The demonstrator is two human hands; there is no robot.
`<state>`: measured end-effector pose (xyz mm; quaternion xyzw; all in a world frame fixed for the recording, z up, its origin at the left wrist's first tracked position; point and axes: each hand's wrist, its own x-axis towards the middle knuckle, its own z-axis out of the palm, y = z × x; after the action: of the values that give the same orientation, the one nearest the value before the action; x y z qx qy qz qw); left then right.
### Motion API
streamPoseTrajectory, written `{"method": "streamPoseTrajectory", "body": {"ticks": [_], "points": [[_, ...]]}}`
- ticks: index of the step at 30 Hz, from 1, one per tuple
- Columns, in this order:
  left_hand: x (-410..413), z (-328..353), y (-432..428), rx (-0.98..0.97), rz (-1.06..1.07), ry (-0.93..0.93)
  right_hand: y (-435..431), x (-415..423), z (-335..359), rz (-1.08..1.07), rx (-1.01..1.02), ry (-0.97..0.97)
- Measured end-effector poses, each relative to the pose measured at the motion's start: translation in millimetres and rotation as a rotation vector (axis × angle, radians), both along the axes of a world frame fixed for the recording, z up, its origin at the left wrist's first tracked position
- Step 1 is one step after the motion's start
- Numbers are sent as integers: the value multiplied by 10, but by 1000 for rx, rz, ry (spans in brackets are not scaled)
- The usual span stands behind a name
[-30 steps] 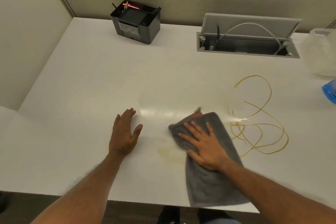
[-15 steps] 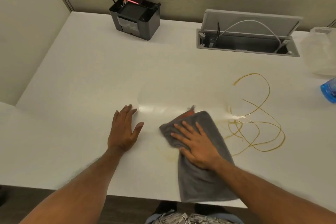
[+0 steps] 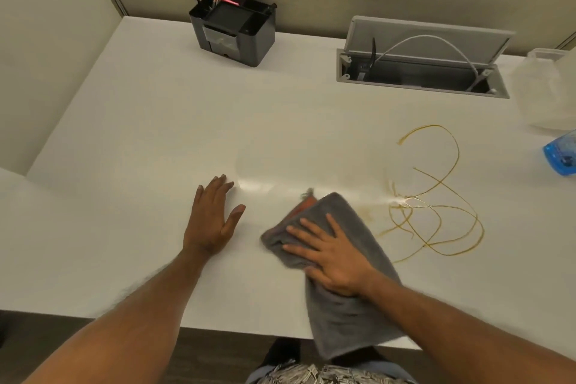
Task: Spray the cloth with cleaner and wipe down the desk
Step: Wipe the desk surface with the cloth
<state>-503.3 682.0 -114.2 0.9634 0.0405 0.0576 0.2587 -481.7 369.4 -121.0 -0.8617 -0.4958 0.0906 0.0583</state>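
A grey cloth [image 3: 339, 318] lies on the white desk [image 3: 156, 134], its near end hanging over the front edge. My right hand [image 3: 330, 256] presses flat on the cloth with fingers spread. My left hand [image 3: 213, 218] rests flat on the bare desk to the left of the cloth, fingers straight. Thin brown looping streaks of a spill [image 3: 436, 203] mark the desk just right of the cloth. A blue cleaner bottle [image 3: 561, 154] shows partly at the right edge.
A black desk organizer [image 3: 233, 28] with pens stands at the back. An open grey cable hatch [image 3: 420, 62] with a white cable sits back right. A translucent plastic container [image 3: 548, 90] stands far right. Partition walls close off the back and left.
My right hand has slid the cloth leftward, away from the brown streaks; the faint smear that lay left of the cloth is gone. My left hand stays put.
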Motion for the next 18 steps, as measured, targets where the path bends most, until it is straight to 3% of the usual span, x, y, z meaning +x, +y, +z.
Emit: {"method": "streamPoseTrajectory", "body": {"ticks": [3,8,14,18], "points": [[0,-4,-14,6,5,6,-153,335,77,-231,-48,31],[7,-13,-67,40,16,48,474,520,93,-496,-51,35],[-8,2,-82,46,30,58,329,16,12,-170,3,-3],[-64,-45,-115,77,33,62,-256,98,14,-244,-13,-4]]}}
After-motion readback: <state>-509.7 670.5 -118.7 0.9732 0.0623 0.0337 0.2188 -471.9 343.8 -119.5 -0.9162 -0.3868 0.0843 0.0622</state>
